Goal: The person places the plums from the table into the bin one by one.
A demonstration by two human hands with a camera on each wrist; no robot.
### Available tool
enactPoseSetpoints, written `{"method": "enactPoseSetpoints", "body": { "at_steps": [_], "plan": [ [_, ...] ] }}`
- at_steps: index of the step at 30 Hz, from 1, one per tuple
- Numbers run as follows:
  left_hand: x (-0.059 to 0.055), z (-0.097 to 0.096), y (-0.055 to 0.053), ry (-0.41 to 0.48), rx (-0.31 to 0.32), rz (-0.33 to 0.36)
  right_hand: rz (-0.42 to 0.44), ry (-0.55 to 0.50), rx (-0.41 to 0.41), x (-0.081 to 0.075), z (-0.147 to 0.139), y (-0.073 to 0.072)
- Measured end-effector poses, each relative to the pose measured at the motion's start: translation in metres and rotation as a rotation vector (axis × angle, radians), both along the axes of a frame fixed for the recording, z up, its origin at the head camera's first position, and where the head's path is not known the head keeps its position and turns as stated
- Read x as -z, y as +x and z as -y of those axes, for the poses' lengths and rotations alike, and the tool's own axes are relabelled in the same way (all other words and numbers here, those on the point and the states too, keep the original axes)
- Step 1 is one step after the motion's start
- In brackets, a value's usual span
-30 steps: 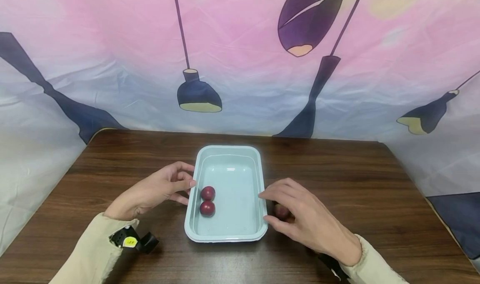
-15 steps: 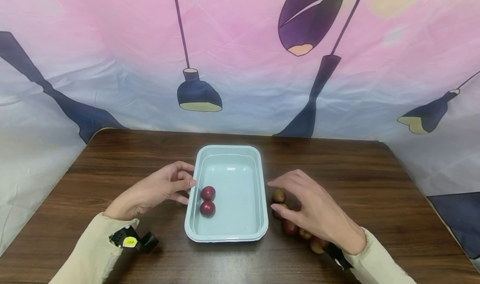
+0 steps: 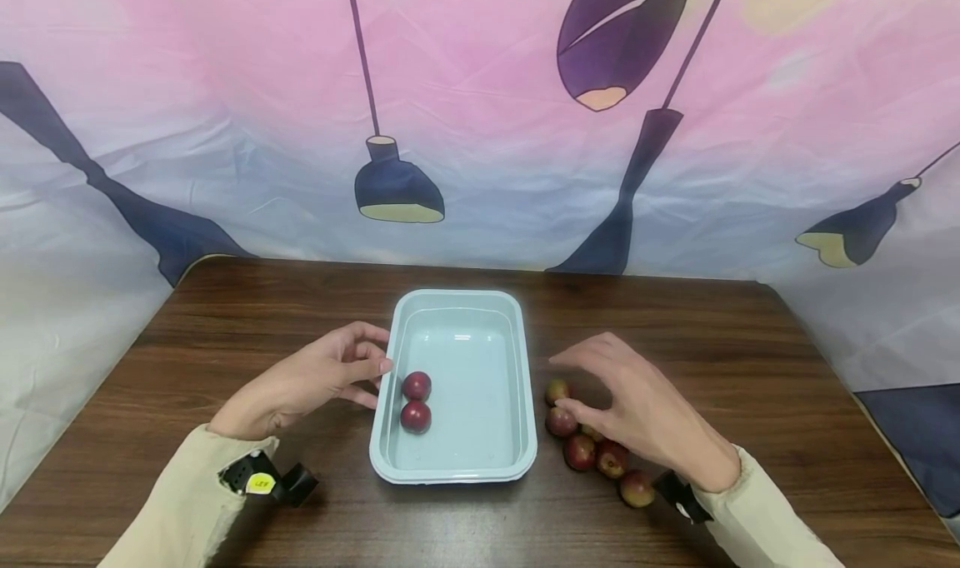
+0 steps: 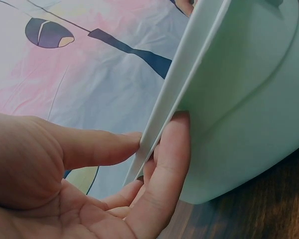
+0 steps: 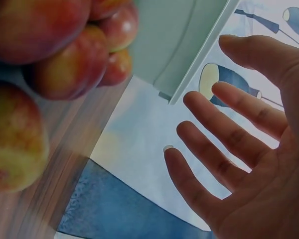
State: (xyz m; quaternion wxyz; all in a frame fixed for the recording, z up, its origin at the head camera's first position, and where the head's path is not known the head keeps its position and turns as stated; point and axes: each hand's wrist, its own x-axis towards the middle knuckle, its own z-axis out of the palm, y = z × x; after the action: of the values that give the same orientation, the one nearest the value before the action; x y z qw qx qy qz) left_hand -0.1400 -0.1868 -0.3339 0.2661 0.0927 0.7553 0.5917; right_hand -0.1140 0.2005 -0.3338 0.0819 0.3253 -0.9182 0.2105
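Note:
A pale blue-green plastic tray [image 3: 472, 385] stands in the middle of the table, with two dark red plums [image 3: 416, 416] side by side near its left wall. My left hand [image 3: 322, 376] pinches the tray's left rim; in the left wrist view its thumb [image 4: 107, 148] presses the rim from one side and its fingers lie against the outer wall. My right hand [image 3: 645, 401] hovers over several red and yellow-green plums [image 3: 580, 451] that lie to the right of the tray. The right wrist view shows that hand's fingers [image 5: 209, 154] spread, holding nothing.
The dark wood table [image 3: 262, 301] reaches back to a printed cloth backdrop [image 3: 480, 118] with hanging-lamp shapes. A strapped black camera [image 3: 266, 476] sits on the left wrist, and another black device [image 3: 682, 497] on the right wrist.
My right hand has moved off the tray's right rim, rightward and slightly back, uncovering the loose plums under it. The left hand, tray and its two plums stay put.

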Motion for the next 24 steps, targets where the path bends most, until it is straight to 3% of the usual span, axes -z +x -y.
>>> {"method": "enactPoseSetpoints", "body": {
  "at_steps": [13,24],
  "plan": [
    [0.0,0.001,-0.001,-0.025,-0.014,0.0,0.026,0.036,0.0,0.003,-0.011,-0.012],
    [-0.001,0.001,0.0,-0.022,-0.009,0.001,-0.003,0.051,0.027,-0.002,-0.023,-0.008]
  ]
}}
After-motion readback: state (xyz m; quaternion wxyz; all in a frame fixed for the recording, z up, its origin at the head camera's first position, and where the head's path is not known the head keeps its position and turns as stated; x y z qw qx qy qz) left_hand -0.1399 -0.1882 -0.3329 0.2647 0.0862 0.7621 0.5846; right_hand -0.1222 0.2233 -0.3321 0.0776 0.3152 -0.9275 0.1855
